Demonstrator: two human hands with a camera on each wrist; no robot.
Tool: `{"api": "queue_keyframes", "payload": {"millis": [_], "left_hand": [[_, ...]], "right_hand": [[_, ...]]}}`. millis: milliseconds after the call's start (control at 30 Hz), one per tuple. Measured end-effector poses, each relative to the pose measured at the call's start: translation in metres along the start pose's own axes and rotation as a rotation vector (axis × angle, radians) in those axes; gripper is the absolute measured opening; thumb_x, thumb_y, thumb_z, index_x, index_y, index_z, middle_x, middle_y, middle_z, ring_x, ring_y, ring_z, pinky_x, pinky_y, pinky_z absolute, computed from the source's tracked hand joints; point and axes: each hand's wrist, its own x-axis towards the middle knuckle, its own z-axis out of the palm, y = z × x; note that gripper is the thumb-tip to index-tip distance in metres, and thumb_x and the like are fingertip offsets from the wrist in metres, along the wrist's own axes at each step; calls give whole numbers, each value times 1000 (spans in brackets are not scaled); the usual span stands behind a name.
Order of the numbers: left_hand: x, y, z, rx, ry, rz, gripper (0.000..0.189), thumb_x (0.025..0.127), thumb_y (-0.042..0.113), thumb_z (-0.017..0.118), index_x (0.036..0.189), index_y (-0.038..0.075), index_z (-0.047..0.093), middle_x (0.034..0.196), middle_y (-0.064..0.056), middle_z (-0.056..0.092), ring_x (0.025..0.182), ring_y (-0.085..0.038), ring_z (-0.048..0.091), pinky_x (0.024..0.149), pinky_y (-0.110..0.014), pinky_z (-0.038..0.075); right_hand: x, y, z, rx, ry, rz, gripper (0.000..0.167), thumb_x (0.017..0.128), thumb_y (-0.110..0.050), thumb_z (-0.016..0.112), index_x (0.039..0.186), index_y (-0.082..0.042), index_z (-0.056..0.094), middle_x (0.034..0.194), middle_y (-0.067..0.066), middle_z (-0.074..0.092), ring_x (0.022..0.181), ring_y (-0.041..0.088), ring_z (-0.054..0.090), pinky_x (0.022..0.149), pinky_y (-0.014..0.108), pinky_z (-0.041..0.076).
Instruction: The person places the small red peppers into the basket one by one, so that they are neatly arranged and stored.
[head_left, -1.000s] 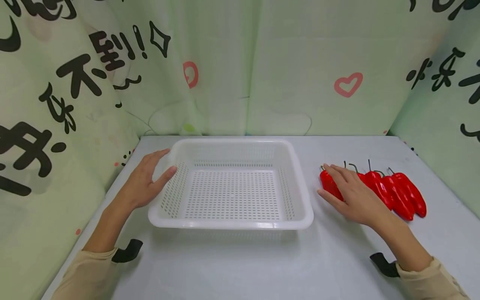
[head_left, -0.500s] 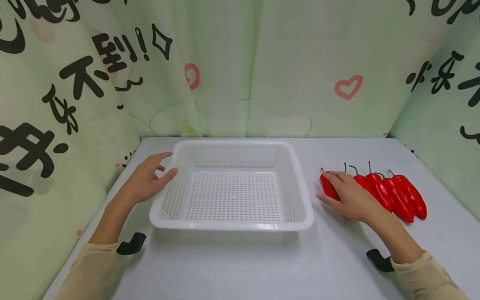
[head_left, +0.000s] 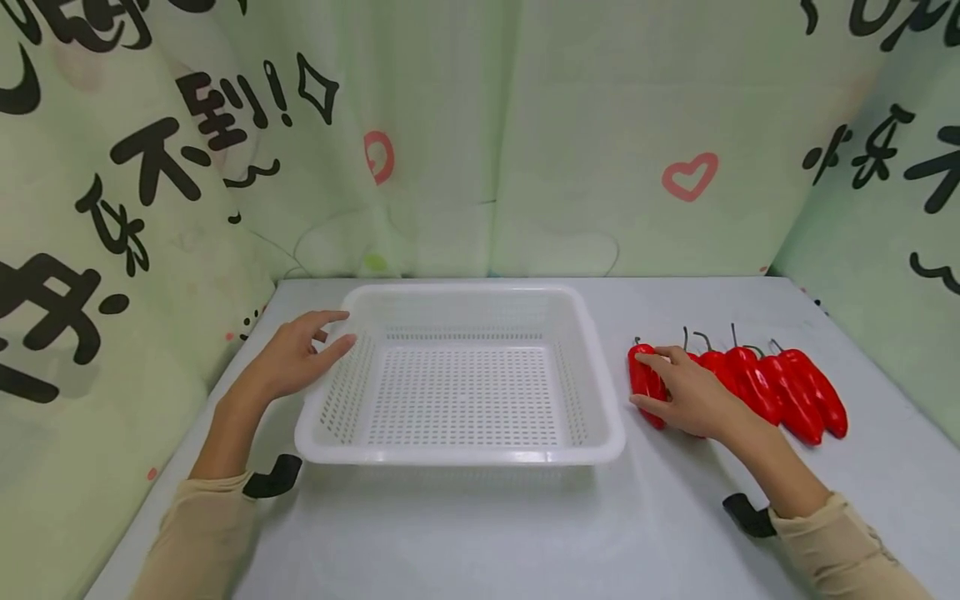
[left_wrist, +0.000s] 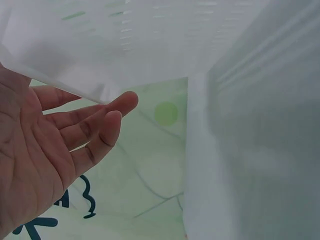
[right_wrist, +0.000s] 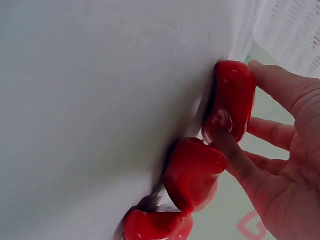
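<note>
A white perforated plastic basket (head_left: 461, 454) stands on the table. My left hand (head_left: 288, 358) holds its left rim near the far corner, thumb over the rim. The left wrist view shows the fingers (left_wrist: 92, 127) loosely bent below the rim; the thumb is hidden. With my right hand (head_left: 693, 396) I pinch the leftmost red pepper (head_left: 647, 379), which lies on the table to the right of the basket. Thumb and fingertips sit on opposite sides of it in the right wrist view. Several other red peppers (head_left: 791, 396) lie in a row beside it, partly covered by that hand.
A white table (head_left: 480, 533) carries everything. Pale green printed curtains (head_left: 570, 150) enclose its back and both sides. Between the basket's right wall and the pinched pepper there is a narrow strip of tabletop.
My right fingers have closed onto the leftmost pepper and it has shifted a little left, apart from the row. My left fingers have bent in at the basket's rim.
</note>
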Motion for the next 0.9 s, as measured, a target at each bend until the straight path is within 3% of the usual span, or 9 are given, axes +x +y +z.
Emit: {"api": "queue_keyframes", "payload": {"millis": [367, 900], "left_hand": [[3, 0, -6, 13, -21, 18, 55, 105, 31, 56, 148, -3, 49, 141, -26, 55, 111, -40, 65, 88, -50, 55], [-2, -1, -7, 0, -44, 21, 56, 104, 27, 59, 149, -3, 47, 145, -27, 52, 112, -41, 64, 87, -50, 56]], "right_hand": [[0, -2, 1, 16, -9, 34, 80, 82, -30, 84, 145, 5, 48, 139, 39, 43, 119, 57, 49, 76, 61, 60], [1, -3, 2, 55, 0, 81, 78, 78, -22, 86, 141, 3, 48, 127, 38, 51, 113, 55, 52, 71, 57, 61]]}}
